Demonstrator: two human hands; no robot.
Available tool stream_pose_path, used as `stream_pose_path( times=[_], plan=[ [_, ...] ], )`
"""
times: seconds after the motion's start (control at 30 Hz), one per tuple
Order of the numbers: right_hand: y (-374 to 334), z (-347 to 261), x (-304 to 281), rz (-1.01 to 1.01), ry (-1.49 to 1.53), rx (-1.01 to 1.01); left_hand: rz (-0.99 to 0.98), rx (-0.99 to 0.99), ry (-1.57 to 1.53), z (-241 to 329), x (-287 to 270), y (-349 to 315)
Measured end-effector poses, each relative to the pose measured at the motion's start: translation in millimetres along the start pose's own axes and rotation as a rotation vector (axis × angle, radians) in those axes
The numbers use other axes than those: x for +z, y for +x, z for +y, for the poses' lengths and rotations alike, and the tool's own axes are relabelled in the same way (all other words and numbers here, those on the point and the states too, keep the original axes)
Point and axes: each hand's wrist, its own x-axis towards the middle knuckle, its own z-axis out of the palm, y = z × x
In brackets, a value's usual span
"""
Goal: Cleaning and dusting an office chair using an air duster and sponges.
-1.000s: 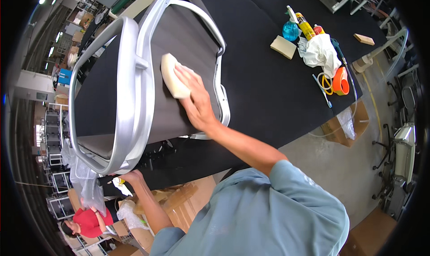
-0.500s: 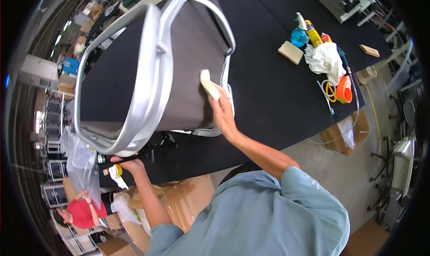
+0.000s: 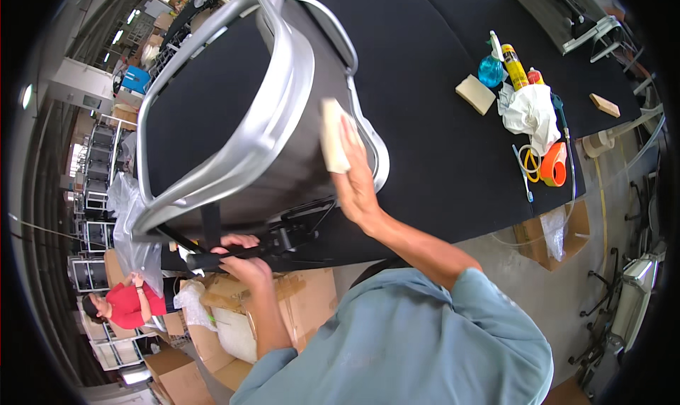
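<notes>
A chair part with a silver frame (image 3: 301, 72) and a dark grey panel (image 3: 301, 168) stands tilted on the black-covered table (image 3: 425, 171). Held in my right hand (image 3: 361, 192) is a cream sponge (image 3: 331, 139), up against the panel near the frame's right side; the fingers lie along it. Low at the chair's near side, my left hand (image 3: 244, 263) is wrapped round a black bar (image 3: 205, 260). This bar joins the black mechanism (image 3: 287, 236) under the chair. Part of the panel is hidden behind the frame.
On the table's right lie a second sponge (image 3: 475, 95), a blue spray bottle (image 3: 490, 71), a yellow can (image 3: 515, 66), a crumpled white cloth (image 3: 530, 115) and an orange tape roll (image 3: 554, 166). Cardboard boxes (image 3: 308, 299) stand below the near edge. A person in red (image 3: 129, 306) is at left.
The chair part has turned and tilted, showing its black mechanism. My left hand has shifted right onto the bar. The sponge stays at the panel. The whole view has swung slightly.
</notes>
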Motion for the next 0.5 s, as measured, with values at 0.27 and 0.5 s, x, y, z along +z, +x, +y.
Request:
stream_pose_path(
  times=[0.27,0.5],
  plan=[
    [-18.0,140.1,-41.6,0.024,0.009,0.319,-0.451,-0.063,-0.076,12.4,82.4,-105.0],
    [48.6,5.8,-13.1,-0.236,0.193,-0.250,-0.279,-0.059,-0.082,6.4,106.5,-107.3]
  ],
)
